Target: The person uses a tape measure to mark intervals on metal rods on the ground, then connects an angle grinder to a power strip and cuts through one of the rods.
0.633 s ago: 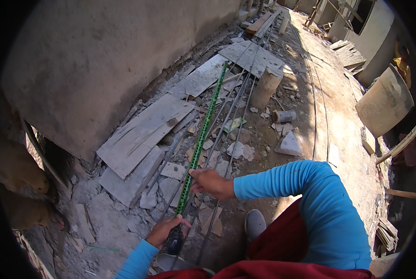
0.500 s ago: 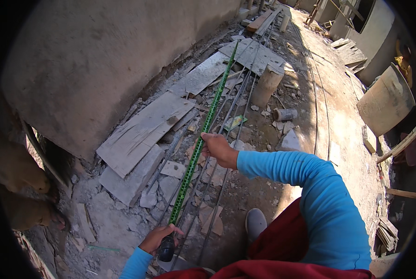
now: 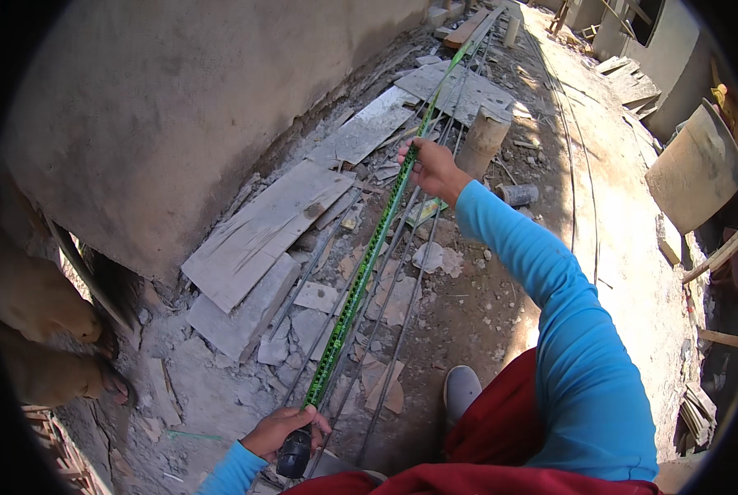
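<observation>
My left hand (image 3: 286, 431), low in the picture, is closed around the black case of a tape measure (image 3: 295, 454). From the case a long green tape blade (image 3: 355, 293) stretches up and away, over several thin steel rods (image 3: 403, 337) lying on the ground. My right hand (image 3: 437, 171) pinches the blade partway along, near an upright concrete stub. Beyond that hand the blade runs on toward the far ends of the rods, where its tip is too small to make out.
A plastered wall (image 3: 179, 124) rises at the left, with broken boards (image 3: 270, 223) and rubble along its foot. The concrete stub (image 3: 483, 144) stands right of the rods. A large bucket (image 3: 699, 169) is at the right. Another person's feet (image 3: 97, 381) show at the left edge.
My right hand has moved up and away along the blade, from about its middle to near the concrete stub. The blade now reaches farther along the rods. My left hand stays on the case.
</observation>
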Tool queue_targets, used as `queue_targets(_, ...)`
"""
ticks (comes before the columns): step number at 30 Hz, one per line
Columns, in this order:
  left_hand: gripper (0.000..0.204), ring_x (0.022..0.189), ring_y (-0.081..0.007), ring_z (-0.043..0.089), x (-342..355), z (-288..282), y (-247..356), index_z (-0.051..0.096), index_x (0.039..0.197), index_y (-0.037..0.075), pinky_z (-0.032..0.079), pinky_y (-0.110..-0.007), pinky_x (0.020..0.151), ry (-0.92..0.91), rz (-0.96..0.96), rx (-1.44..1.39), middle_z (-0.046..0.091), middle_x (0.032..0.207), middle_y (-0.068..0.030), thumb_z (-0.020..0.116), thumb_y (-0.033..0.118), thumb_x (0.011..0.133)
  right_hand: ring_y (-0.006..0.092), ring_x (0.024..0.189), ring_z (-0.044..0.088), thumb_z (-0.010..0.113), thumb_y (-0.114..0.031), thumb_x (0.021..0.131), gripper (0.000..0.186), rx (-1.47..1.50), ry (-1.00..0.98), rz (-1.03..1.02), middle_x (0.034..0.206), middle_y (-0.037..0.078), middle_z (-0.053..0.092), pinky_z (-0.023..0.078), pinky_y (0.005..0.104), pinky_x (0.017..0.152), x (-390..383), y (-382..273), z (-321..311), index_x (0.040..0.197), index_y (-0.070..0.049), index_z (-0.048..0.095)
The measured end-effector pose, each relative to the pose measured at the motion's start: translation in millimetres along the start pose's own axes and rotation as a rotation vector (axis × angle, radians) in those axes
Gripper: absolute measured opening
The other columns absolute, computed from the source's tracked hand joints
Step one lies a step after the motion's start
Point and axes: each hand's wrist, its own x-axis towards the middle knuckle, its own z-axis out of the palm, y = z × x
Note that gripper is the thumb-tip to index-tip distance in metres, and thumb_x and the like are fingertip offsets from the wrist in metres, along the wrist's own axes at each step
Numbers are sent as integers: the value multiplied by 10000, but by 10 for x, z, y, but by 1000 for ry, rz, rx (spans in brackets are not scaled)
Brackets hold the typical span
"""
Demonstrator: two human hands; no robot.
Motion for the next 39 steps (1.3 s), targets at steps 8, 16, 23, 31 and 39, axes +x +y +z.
queue_targets(8, 533, 645, -214, 624, 23, 44, 482, 620, 1165, -24, 546, -349, 598, -47, -63, -46, 610, 777, -109, 459, 477, 1084, 228, 780, 680, 514, -156, 1030, 216, 29, 79, 24, 946, 130, 683, 607, 360, 689, 272, 178, -318, 1189, -9, 512)
queue_targets(16, 520, 637, -235, 572, -7, -281, -381, 586, 1204, -62, 507, -393, 663, -139, -222, -225, 555, 767, -120, 465, 430, 1090, 230, 782, 701, 550, -167, 1040, 264, -131, 171, 97, 982, 136, 695, 605, 374, 635, 806, 655, -859, 1231, 15, 540)
queue_targets(23, 512, 645, -216, 548, -242, -402, -876, 632, 1171, -69, 499, -391, 711, -125, -284, -259, 527, 766, -114, 465, 409, 1092, 201, 785, 723, 524, -194, 1052, 219, -253, 159, 185, 965, 92, 729, 575, 365, 679, 968, 1116, -797, 1193, -37, 584)
queue_targets(31, 498, 647, -236, 557, -91, -501, -984, 626, 1179, -66, 503, -401, 678, -118, -237, -322, 533, 761, -122, 483, 401, 1087, 193, 829, 719, 484, -237, 1074, 213, -261, 89, 118, 971, 82, 729, 562, 372, 726, 1066, 1070, -959, 1143, -61, 581)
queue_targets(39, 489, 659, -242, 566, -76, -519, -1020, 626, 1187, -63, 492, -390, 652, -127, -209, -299, 543, 772, -128, 493, 395, 1085, 221, 824, 720, 471, -245, 1081, 225, -243, 92, 135, 1010, 128, 737, 576, 406, 732, 952, 1002, -926, 1085, -48, 579)
